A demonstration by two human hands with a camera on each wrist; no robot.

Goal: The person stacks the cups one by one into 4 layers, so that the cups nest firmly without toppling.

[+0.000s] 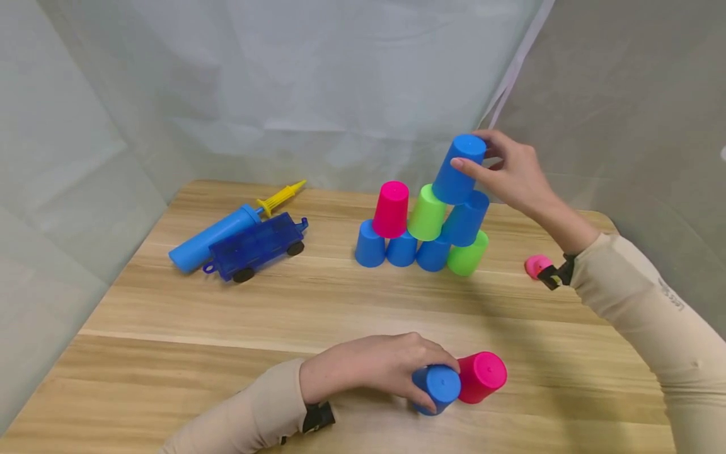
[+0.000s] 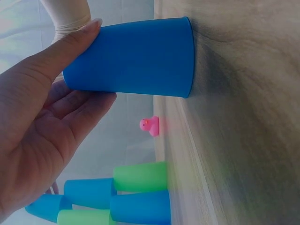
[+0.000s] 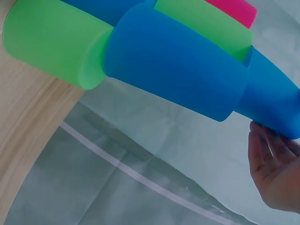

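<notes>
My right hand (image 1: 518, 167) grips an upside-down blue cup (image 1: 458, 170) at the top of a cup stack, its rim over a green cup (image 1: 428, 213) and another blue cup (image 1: 467, 219). Beside these in the middle row sits a pink cup (image 1: 391, 210). Below them, a row of blue cups (image 1: 370, 244) ends with a green cup (image 1: 468, 255) on the right. Near the front, my left hand (image 1: 386, 366) holds a separate blue cup (image 2: 136, 58) between thumb and fingers. A second pink cup (image 1: 482, 377) stands right beside it.
A dark blue toy wagon (image 1: 258, 246) and a light blue pump (image 1: 215, 238) with a yellow handle (image 1: 280, 198) lie at the left. A pink rubber duck (image 2: 150, 125) sits on the right of the wooden table (image 1: 227, 328). Pale sheeting (image 1: 317, 82) hangs behind.
</notes>
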